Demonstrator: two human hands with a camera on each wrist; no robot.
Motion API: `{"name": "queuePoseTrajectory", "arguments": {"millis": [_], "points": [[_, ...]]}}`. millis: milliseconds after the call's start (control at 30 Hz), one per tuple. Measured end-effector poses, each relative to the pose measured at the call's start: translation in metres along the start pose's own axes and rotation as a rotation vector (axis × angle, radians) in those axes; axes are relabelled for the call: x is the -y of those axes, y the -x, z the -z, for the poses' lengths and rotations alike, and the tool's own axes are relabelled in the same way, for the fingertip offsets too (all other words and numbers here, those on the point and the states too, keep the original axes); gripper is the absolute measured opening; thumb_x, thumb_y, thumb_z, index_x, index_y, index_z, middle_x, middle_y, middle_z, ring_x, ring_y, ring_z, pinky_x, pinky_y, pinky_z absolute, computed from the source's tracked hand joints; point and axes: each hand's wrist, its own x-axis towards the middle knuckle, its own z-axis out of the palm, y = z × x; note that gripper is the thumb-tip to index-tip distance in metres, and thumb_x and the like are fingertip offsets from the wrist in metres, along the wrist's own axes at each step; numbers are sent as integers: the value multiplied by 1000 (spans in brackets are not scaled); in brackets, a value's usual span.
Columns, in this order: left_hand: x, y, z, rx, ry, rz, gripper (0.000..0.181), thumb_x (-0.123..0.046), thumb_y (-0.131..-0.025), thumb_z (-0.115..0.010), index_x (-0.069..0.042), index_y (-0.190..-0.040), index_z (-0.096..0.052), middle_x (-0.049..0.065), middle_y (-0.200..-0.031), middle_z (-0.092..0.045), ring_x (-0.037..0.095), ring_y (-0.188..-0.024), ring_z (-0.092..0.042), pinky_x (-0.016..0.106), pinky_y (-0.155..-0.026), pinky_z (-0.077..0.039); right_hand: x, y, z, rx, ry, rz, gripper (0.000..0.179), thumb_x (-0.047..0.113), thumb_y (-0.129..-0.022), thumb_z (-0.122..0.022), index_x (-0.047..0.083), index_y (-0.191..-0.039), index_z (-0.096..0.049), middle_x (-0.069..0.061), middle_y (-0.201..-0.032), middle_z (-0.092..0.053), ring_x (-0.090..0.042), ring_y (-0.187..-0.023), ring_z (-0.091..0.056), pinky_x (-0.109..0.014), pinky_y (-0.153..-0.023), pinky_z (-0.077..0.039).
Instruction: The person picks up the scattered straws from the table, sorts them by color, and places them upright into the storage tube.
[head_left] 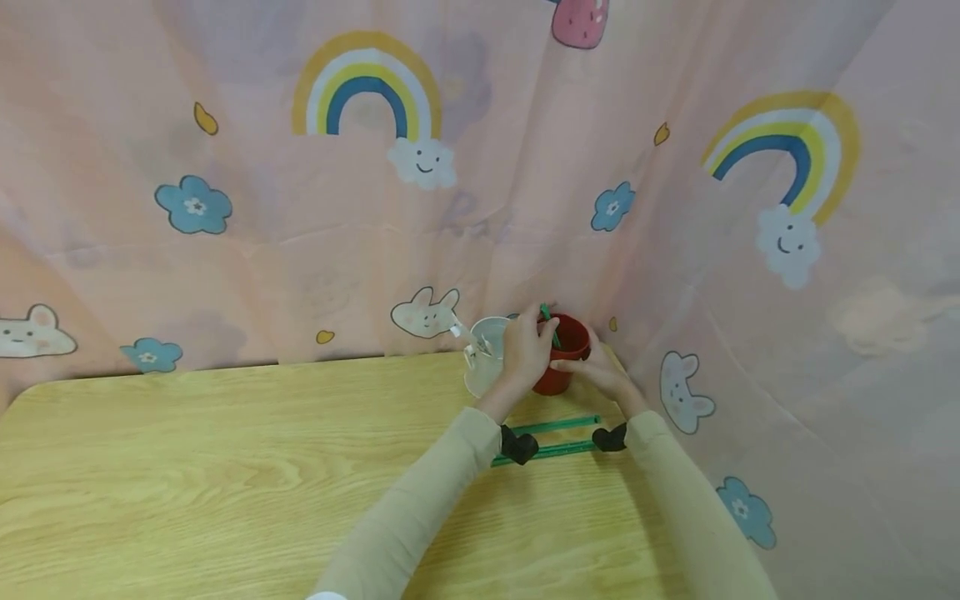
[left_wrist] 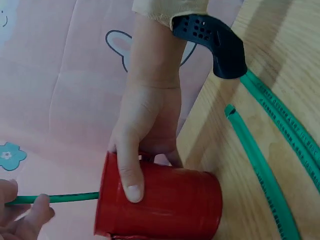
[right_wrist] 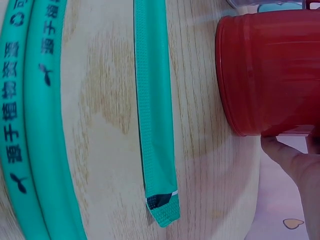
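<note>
Near the far right corner of the table stands a red bucket (head_left: 553, 380). My right hand (head_left: 596, 367) grips its side, with the thumb (left_wrist: 131, 180) laid along the wall below the rim. Over the bucket's mouth, my left hand (head_left: 529, 346) pinches a thin green wrapped straw (left_wrist: 75, 197) by its upper part. The straw's lower end goes into the bucket and is hidden there. From the right wrist view, the red bucket (right_wrist: 272, 75) appears close up, with the right hand (right_wrist: 295, 162) against its side.
Several green wrapped straws (head_left: 558, 425) with dark print lie on the wooden table (head_left: 225, 450) in front of the bucket. A clear container (head_left: 480, 379) holding white items stands left of it. Patterned pink curtains (head_left: 525, 250) enclose the back and right.
</note>
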Motion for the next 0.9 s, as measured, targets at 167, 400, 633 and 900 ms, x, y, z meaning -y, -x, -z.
{"name": "queuePoseTrajectory", "arguments": {"millis": [167,400,633,900], "points": [[-2,-3,5,29,-52,1,38,-16,-95,-60,0,-130,-55,15,-77,-64,19,-58,-53,21,-51,-37,0,-1,1,-15,0,-1,90,19,-86,-71,12,-153,-12,-15,-153,-29,-34,-139,-29,-58,-114,-25],[-10,-3,19,14,-81,-37,50,-11,-93,-61,-7,-140,-46,12,-124,-63,13,-49,-46,22,-48,-41,1,0,0,-12,17,6,89,19,-85,-73,12,-152,-15,-15,-150,-34,-34,-137,-33,-58,-114,-26],[-15,5,42,-12,-56,-98,44,-11,-94,-58,-13,-138,-51,8,-98,-66,14,-39,-37,18,-38,-31,0,1,-2,0,5,17,90,19,-85,-72,13,-153,-13,-15,-152,-32,-34,-140,-29,-60,-115,-18],[-29,22,66,143,99,-120,29,-8,-94,-57,-10,-122,-63,6,-117,-68,20,-101,-66,24,-82,-55,0,1,1,-4,64,3,91,25,-85,-73,16,-153,-14,-13,-151,-34,-33,-137,-34,-58,-112,-28]]}}
